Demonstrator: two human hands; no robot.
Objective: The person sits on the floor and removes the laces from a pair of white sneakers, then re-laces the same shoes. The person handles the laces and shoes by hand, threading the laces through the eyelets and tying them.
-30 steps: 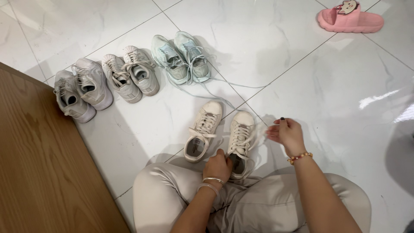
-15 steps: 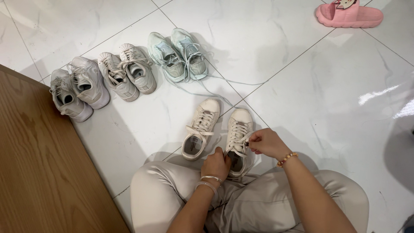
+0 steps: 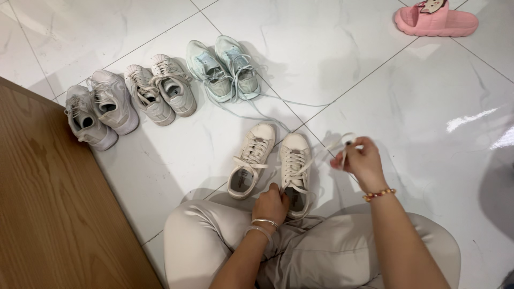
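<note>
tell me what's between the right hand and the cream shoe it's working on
In the head view, a cream shoelace stretches from the right hand back to the cream shoe, over bare white floor tile.

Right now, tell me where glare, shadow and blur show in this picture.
Head view: bright glare streaks on the glossy floor tiles at right; soft shadows beside the cream sneaker and under the right hand; the lace it pulls is slightly motion-blurred; the left hand and the other shoes look sharp.

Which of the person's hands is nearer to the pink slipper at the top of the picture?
The right. The right hand holds a lace out to the right, below the pink slipper; the left hand grips the cream sneaker farther away.
</note>
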